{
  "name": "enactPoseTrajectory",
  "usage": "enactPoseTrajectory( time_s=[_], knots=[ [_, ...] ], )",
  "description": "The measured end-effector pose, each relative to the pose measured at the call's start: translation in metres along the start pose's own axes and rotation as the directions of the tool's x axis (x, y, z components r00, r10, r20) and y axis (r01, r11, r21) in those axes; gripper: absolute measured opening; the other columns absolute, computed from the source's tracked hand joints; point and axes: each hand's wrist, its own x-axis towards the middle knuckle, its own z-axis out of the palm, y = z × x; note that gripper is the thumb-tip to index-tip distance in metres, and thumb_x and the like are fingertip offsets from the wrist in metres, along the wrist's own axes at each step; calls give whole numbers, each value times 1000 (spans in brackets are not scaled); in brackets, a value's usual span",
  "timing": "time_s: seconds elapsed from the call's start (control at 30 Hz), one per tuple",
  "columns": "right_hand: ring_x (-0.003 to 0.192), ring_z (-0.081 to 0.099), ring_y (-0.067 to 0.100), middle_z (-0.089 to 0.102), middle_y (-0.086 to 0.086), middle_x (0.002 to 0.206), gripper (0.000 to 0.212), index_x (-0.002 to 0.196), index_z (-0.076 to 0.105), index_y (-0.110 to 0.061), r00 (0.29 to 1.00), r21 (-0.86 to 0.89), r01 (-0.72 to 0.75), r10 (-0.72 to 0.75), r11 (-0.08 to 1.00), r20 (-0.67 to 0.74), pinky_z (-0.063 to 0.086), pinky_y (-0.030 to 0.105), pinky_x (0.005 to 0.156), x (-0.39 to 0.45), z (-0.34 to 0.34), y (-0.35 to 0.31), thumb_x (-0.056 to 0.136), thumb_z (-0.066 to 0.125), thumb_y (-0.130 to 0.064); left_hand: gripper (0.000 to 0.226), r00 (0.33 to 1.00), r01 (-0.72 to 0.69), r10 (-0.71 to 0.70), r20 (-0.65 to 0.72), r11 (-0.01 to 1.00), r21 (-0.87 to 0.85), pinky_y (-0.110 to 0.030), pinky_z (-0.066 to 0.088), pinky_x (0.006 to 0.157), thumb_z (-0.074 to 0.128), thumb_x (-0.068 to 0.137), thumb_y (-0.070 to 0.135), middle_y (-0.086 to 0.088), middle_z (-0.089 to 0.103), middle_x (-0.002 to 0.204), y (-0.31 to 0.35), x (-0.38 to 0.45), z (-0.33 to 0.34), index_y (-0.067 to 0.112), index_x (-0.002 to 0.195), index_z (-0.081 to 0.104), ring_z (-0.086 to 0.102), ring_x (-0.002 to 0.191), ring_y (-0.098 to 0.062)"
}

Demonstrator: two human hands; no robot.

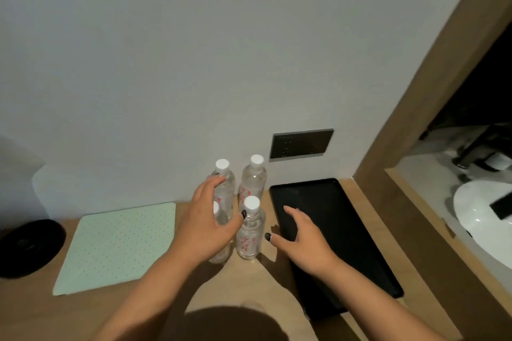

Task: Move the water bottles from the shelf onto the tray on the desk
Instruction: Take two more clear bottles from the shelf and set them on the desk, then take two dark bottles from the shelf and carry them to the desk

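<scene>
Several clear water bottles with white caps and red print stand grouped on the wooden desk, left of a black tray [343,219]. The back pair are the back-left bottle [225,188] and the back-right bottle [253,180]. A front-right bottle [250,232] stands nearest the tray. My left hand [207,224] hovers with spread fingers around a front-left bottle [219,217], mostly hidden behind it; contact is unclear. My right hand [302,241] is open above the tray's left edge, holding nothing. The tray holds no bottles.
A pale green dotted mat [116,246] lies on the desk to the left, with a round black object [26,248] beyond it. A dark wall socket plate [300,144] is above the tray. A wooden frame [432,108] at right borders a white basin [482,219].
</scene>
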Motion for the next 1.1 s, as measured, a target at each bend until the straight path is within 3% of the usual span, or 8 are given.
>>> enactPoseTrajectory(
  time_s=[0.13,0.23,0.33,0.47,0.67,0.87,1.0,1.1],
  knots=[
    [147,-9,10,5,-4,161,82,152,7,-19,991,-461,111,-134,880,-18,9,30,117,-26,-38,22,90,51,-50,73,980,-183,170,99,972,148,-39,21,117,63,83,43,14,15,157,24,-5,26,37,144,23,11,146,-12],
    [148,-9,16,1,1,161,83,152,1,-15,989,-646,105,-149,756,-14,3,33,119,-45,-58,48,92,46,-51,70,931,-336,288,223,916,220,-30,-4,118,55,86,45,10,12,158,35,-13,60,30,147,22,-3,146,-5],
    [148,-5,17,-2,0,161,87,152,-2,-17,997,-616,12,-53,788,-48,7,33,119,-71,-77,75,91,49,-51,76,867,-425,319,382,873,237,-31,-1,120,54,87,44,5,7,159,48,-22,94,24,150,15,-7,146,-7],
    [148,-3,14,-8,-3,161,93,152,-7,-21,995,-509,-75,30,858,-97,13,31,118,-112,-110,107,88,52,-54,82,794,-424,266,547,886,185,-27,9,119,55,89,42,3,-2,160,74,-40,131,22,151,5,-1,146,-9],
    [148,-6,13,-10,-1,161,94,151,-9,-19,968,-499,-192,81,845,-236,9,29,118,-193,-177,156,89,49,-55,78,725,-556,336,601,800,224,-27,7,117,50,92,43,2,0,160,151,-78,179,22,151,4,1,147,-12],
    [148,-7,13,-12,1,161,90,151,-9,-17,947,-497,-273,139,823,-290,10,29,118,-297,-248,212,91,46,-54,77,620,-645,417,665,754,129,-27,11,118,49,92,43,0,2,160,242,-146,251,21,151,5,4,147,-12],
    [148,-3,13,-7,0,161,88,152,-5,-17,916,-457,-330,163,826,-368,13,27,117,-359,-284,245,91,47,-53,75,569,-705,490,660,704,85,-27,-6,115,46,94,43,-1,-2,160,292,-185,292,20,152,3,-5,147,-13],
    [148,-1,10,-1,-3,161,86,152,-1,-20,874,-381,-381,193,842,-445,14,24,116,-408,-304,275,91,49,-53,74,546,-726,516,660,684,65,-26,-6,114,45,94,44,-1,-2,160,324,-212,324,20,151,4,-6,147,-13]
  ],
)
